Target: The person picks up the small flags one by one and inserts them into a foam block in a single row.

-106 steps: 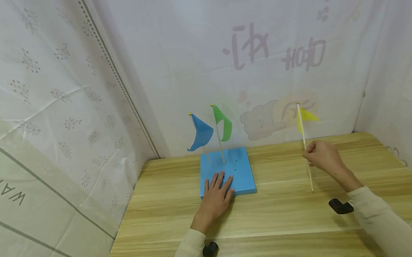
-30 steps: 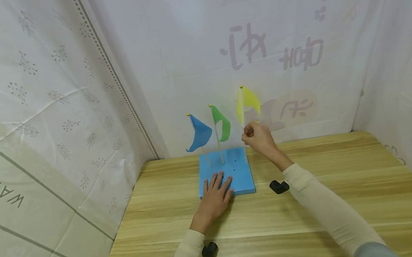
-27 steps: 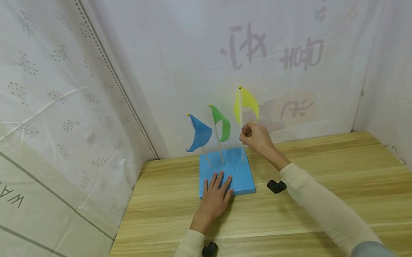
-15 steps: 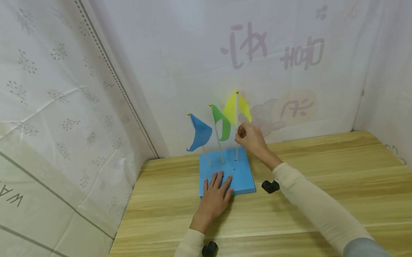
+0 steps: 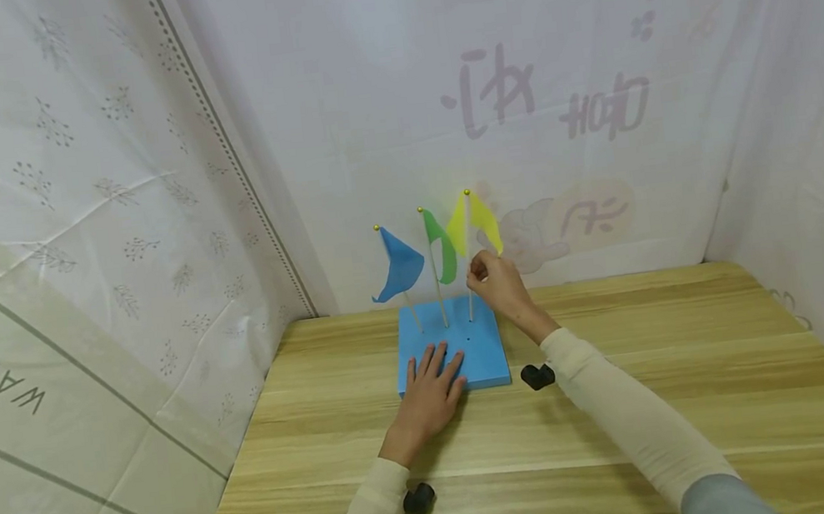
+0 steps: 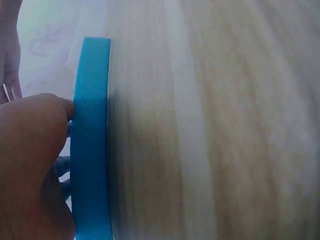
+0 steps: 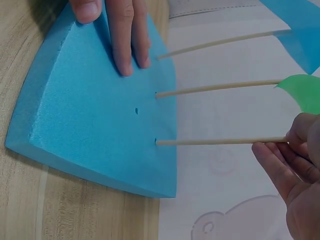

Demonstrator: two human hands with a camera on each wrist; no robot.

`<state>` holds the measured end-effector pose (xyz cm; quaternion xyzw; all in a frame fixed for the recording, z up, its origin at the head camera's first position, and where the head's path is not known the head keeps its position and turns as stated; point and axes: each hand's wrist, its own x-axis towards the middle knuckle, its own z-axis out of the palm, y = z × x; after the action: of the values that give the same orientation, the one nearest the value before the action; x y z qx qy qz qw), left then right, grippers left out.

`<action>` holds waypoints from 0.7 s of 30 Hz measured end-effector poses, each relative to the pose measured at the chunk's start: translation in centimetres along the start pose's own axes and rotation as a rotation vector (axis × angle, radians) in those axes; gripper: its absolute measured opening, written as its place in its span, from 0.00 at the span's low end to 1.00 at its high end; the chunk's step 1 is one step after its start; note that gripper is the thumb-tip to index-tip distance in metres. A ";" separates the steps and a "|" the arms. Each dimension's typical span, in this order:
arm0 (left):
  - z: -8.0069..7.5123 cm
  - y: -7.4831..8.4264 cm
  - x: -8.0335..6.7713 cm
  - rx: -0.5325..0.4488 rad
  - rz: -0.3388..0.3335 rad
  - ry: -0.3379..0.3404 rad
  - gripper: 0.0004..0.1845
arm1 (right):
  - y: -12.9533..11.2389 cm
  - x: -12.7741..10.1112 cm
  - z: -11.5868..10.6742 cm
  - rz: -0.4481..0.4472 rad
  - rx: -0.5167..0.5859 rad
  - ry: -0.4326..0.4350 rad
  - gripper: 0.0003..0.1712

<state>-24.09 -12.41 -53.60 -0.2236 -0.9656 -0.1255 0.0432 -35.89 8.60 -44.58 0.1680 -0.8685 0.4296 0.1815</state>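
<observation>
My left hand [image 5: 427,398] rests with spread fingers on the front left of a blue foam block [image 5: 489,358]. In my right hand [image 5: 500,285], thumb and fingers pinch the stick of a yellow flag [image 5: 482,218]. The lower tip of that stick [image 7: 215,142] meets a hole at the block's back right, as the right wrist view shows; how deep it sits cannot be told. A green flag [image 5: 444,247] stands in the block to its left, nearly upright. Farther left a blue flag [image 5: 403,265] leans leftward on its stick. One bare hole [image 7: 136,111] shows nearer the block's middle.
The block lies on a wood-grain table [image 5: 628,452] close to its back edge. Pale printed curtains [image 5: 338,131] hang behind and at both sides. A black wrist-camera piece [image 5: 419,499] sits under the left sleeve, another [image 5: 538,376] under the right.
My right hand has carried the yellow flag leftward from the table's right side to over the block, then lowered its stick to a hole. The left hand has stayed on the block.
</observation>
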 end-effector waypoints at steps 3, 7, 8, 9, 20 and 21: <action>0.0 0.0 0.0 0.004 -0.001 0.003 0.29 | 0.1 0.1 0.1 -0.012 -0.003 -0.003 0.04; 0.0 -0.1 0.0 0.012 -0.002 -0.001 0.29 | 0.1 0.1 0.1 -0.018 -0.005 -0.008 0.05; 0.1 -0.1 0.1 0.013 -0.002 -0.001 0.29 | 0.1 0.1 0.2 -0.020 -0.007 -0.009 0.05; 0.1 -0.1 0.1 0.015 -0.002 -0.001 0.29 | 0.1 0.1 0.2 -0.020 -0.006 -0.011 0.05; 0.5 -0.3 0.1 0.011 0.003 0.002 0.29 | 0.7 -0.9 0.9 -0.002 -0.023 -0.054 0.05; 0.5 -0.3 0.1 0.011 0.002 0.000 0.29 | 0.6 -0.9 0.9 -0.005 -0.024 -0.056 0.06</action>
<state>-24.33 -12.49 -54.11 -0.2242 -0.9661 -0.1201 0.0446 -35.58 8.32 -45.95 0.1799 -0.8779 0.4138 0.1603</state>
